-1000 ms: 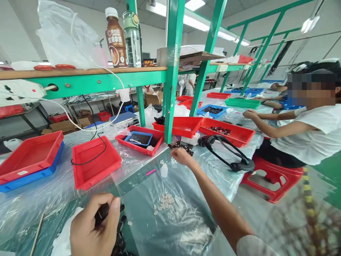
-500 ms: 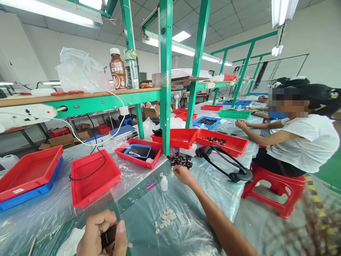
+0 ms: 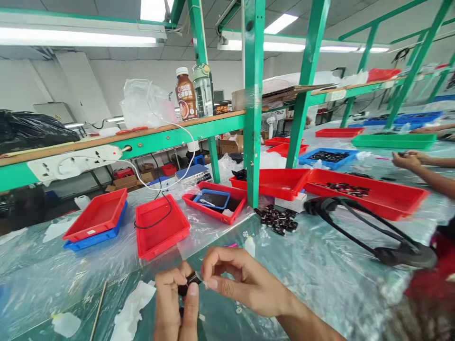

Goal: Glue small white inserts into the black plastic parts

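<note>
My left hand (image 3: pixel 172 303) is closed around a small, glossy black part (image 3: pixel 189 283), gripped between thumb and fingers. My right hand (image 3: pixel 245 279) meets it from the right, thumb and forefinger pinched at the part's end. A tiny pale bit shows at those fingertips, too small to name. Beneath the hands, a little white ring (image 3: pixel 239 310) lies on the plastic-covered table; the right hand hides most of that area. Behind the right hand stand a small white squeeze bottle (image 3: pixel 250 245) and a partly covered pink tool (image 3: pixel 232 245). A pile of similar black parts (image 3: pixel 277 219) lies farther back.
Red trays (image 3: pixel 161 227) line the left and back, one holding a blue tray (image 3: pixel 212 199). A green post (image 3: pixel 253 142) rises behind the pile. At right lie a black headband-like device (image 3: pixel 369 227) and a co-worker's hands (image 3: pixel 408 160). A wooden stick (image 3: pixel 98 310) lies front left.
My right hand has come from beside the black pile to my left hand, pinching at the part there. My left hand still holds the black part. The view has turned right.
</note>
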Action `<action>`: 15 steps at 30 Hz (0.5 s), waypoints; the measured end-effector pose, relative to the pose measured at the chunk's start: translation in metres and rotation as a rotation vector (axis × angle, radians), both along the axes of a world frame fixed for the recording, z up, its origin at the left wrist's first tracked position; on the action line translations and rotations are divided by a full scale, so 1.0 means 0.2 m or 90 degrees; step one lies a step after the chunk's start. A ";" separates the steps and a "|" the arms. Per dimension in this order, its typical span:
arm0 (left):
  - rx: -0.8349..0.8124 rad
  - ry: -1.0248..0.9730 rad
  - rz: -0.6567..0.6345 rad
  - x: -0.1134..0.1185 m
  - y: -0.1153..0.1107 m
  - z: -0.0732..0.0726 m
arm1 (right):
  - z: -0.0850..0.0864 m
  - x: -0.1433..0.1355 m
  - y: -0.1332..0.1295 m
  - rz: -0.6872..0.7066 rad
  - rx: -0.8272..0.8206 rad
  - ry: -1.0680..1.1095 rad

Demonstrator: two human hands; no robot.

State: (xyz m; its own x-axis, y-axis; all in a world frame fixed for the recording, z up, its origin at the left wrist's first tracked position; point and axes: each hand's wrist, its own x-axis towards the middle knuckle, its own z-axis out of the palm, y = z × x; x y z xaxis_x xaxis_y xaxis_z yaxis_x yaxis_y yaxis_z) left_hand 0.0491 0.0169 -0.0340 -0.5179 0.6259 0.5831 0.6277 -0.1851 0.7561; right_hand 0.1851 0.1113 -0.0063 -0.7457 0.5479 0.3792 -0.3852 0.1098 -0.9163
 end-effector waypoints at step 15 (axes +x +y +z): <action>-0.063 -0.020 0.011 0.04 -0.02 -0.01 | -0.09 -0.07 0.12 0.187 -0.163 -0.050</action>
State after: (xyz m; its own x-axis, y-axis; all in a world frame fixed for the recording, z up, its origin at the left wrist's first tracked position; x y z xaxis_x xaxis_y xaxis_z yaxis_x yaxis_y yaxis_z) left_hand 0.0563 0.0128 -0.0369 -0.5467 0.6704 0.5016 0.6056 -0.0971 0.7898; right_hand 0.1712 0.1348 -0.0234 -0.9061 0.3760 0.1940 -0.2945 -0.2311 -0.9273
